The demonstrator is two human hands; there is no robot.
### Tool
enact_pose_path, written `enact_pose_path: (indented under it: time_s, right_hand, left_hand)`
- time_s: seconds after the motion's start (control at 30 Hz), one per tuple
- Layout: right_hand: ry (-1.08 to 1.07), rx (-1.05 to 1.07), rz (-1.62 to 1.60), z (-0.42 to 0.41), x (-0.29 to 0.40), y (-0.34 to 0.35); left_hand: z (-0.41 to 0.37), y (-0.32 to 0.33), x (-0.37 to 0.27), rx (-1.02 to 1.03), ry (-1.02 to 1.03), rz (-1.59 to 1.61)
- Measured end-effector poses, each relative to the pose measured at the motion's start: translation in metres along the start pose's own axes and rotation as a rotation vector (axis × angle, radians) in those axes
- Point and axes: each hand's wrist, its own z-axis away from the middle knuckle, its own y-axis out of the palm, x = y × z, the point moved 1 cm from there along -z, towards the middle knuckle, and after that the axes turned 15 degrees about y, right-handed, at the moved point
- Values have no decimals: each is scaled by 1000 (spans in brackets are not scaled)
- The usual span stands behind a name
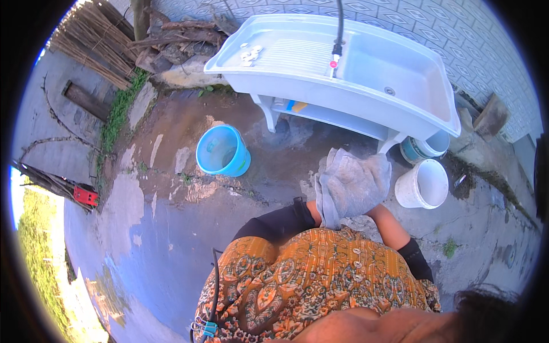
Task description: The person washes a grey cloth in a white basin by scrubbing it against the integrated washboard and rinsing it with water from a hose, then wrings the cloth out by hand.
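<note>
A folded grey towel (354, 184) is held up in front of my body, between both arms. My left wrist (314, 213) goes in at the towel's left side, and my right wrist (378, 213) meets its lower right edge. Cloth hides the fingers of both hands. Beyond the towel stands a white plastic laundry sink (309, 83) with a ribbed washboard (296, 55) on its left and a basin (399, 73) with a drain on its right. Several small white pieces (251, 55) lie left of the ribs.
A tap (334, 64) with a red handle hangs over the sink's middle. A blue bucket (223, 150) stands on wet concrete to the left. Two white buckets, one nearer (421, 183) and one partly under the sink (429, 145), stand right. Firewood (184, 43) is piled at the back left.
</note>
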Motion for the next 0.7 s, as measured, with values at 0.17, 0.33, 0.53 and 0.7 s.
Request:
enact_pose_path:
  time_s: [0.17, 0.33, 0.53, 0.7]
  right_hand:
    - [159, 143, -333, -53, 42, 45]
    - [215, 148, 129, -67, 84, 58]
    - [87, 208, 220, -74, 93, 67]
    - [71, 170, 117, -74, 85, 59]
  left_hand:
    - [33, -57, -7, -6, 6, -166]
    - [64, -101, 6, -8, 11, -232]
    - [112, -102, 20, -214, 52, -50]
    - [116, -101, 20, -275, 10, -29]
